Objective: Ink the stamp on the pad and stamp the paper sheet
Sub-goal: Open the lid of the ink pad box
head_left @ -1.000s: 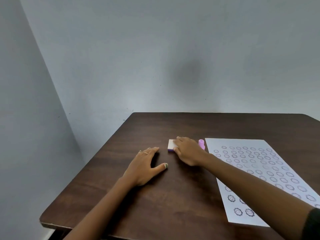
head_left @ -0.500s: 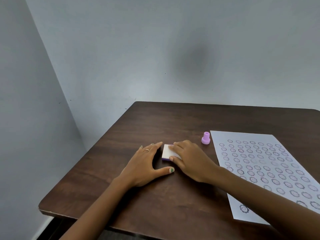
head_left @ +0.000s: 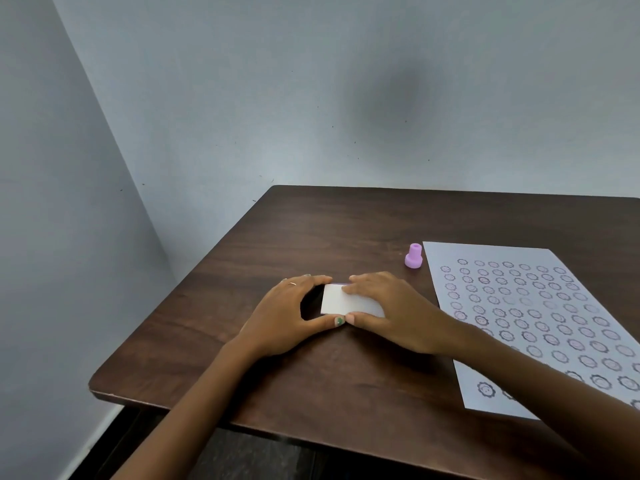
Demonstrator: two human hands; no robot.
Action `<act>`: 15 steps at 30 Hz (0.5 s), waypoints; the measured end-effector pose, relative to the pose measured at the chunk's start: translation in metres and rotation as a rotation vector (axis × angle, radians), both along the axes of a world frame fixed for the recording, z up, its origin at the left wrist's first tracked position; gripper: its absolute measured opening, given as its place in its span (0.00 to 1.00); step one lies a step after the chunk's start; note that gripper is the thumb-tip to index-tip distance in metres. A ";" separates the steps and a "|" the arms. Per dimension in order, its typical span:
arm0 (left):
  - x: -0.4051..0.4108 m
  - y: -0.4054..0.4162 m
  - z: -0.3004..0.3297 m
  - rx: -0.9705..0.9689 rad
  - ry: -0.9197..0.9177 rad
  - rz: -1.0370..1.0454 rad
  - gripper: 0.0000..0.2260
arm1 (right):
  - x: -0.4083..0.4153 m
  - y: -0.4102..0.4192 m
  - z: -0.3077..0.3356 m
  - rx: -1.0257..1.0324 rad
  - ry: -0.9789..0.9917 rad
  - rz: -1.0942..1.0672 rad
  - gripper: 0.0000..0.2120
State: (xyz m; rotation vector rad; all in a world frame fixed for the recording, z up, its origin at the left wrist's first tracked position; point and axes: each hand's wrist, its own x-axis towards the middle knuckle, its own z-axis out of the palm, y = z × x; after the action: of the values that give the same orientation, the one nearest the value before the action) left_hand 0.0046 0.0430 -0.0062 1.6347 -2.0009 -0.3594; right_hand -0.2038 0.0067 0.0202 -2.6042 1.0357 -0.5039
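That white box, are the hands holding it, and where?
Yes. Both hands, left and right, hold the closed ink pad by its edges.

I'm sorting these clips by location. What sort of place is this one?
Probably a plain indoor room corner, set up as a small craft or desk spot. A dark wooden table stands against bare grey walls, with a stamped paper sheet and a purple stamp on it.
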 end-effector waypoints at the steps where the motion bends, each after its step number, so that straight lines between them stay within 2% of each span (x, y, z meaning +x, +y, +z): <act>1: 0.000 0.000 0.000 0.002 0.000 0.002 0.30 | -0.004 -0.001 0.001 0.001 0.004 0.005 0.23; 10: 0.000 -0.002 -0.003 -0.020 -0.040 0.011 0.32 | -0.018 -0.007 0.003 0.048 -0.039 -0.008 0.19; 15: 0.000 -0.001 -0.002 -0.040 -0.033 0.011 0.30 | -0.016 -0.016 0.015 0.124 -0.165 -0.016 0.12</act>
State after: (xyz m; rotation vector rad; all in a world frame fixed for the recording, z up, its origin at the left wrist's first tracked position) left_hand 0.0045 0.0423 -0.0083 1.6363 -2.0098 -0.2884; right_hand -0.2200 -0.0089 0.0351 -2.4037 1.0009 -0.6256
